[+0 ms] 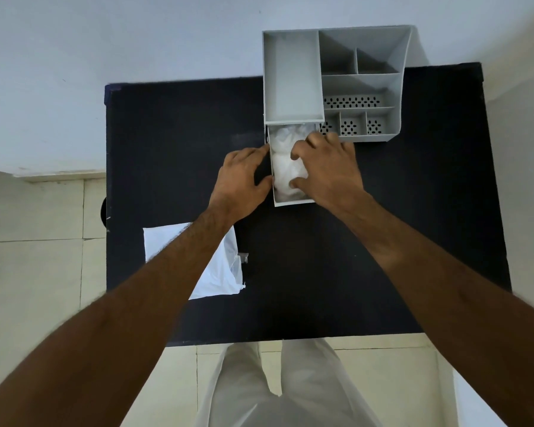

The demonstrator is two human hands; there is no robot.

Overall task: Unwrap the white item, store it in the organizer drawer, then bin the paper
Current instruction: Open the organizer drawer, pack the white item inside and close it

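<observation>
- The paper [219, 269] lies flat on the table [321, 272], under my left forearm.
- My left hand [241, 180] braces the drawer [290, 202] wall, fingers loose, gripping nothing.
- My right hand [327, 167] presses the white item [282, 171] down inside the open drawer of the organizer [293, 78], fingers curled on it.

The table [321, 272] is matte black, its far left corner edge showing a dark blue tinge. The organizer [361, 84] at the far side is plain light grey all over; the floors of its near right compartments carry a pattern of dark oval perforations, in rows in the long tray and in small starburst clusters in the three little cells. Its pulled-out drawer [293, 202] is the same grey, and the white item [285, 174] inside is soft translucent white. The paper [219, 272] at the near left is bright white. The wall is pale bluish white, the floor tiles cream, the trousers off-white.
</observation>
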